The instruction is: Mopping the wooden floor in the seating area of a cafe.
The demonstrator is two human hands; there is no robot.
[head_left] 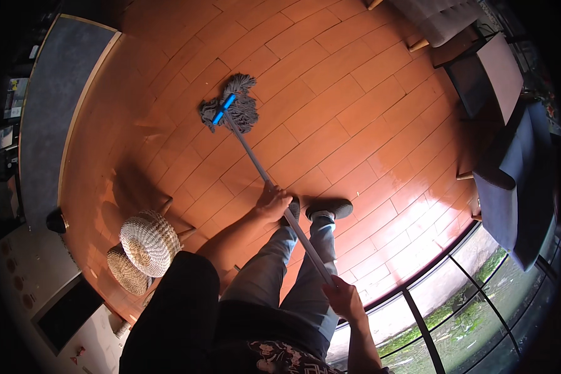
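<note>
A string mop with a grey yarn head [245, 105] and a blue clamp [224, 109] rests on the orange tiled floor [330, 112], ahead of my feet and left of the middle. Its long grey handle [250, 152] slants back toward my body. My left hand [274, 203] is closed round the handle about midway. Close to the handle's near end, in front of my hip, my right hand [345, 299] grips it too. The yarn strands spread out on both sides of the clamp.
Woven baskets [149, 243] stand at my left by a wooden-legged piece. A dark counter [68, 93] runs along the far left. Blue armchair [511, 181], small table [502, 75] and grey sofa [439, 19] line the right. Glass panes [461, 293] curve along the lower right.
</note>
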